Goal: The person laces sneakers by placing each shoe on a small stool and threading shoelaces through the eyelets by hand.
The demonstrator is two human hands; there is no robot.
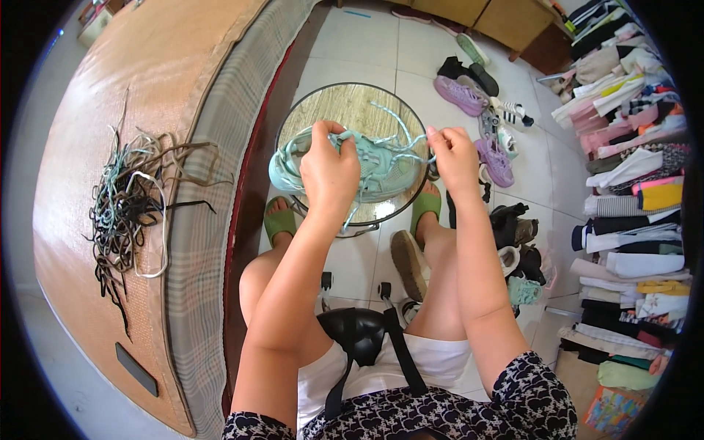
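Note:
A mint-green sneaker lies on a small round table in front of me, its toe to the right and its heel opening to the left. My left hand is closed on the upper near the tongue and ankle opening; its fingertips are partly hidden. Pinched in my right hand, right of the toe, is a light blue-green shoelace that runs back to the shoe. One loose lace end lies curled on the tabletop beyond the shoe, and another hangs toward me.
A tangled pile of shoelaces and a dark flat phone-like object lie on the bed at left. Several shoes are scattered over the tiled floor at right. Beyond them stand rows of folded clothes.

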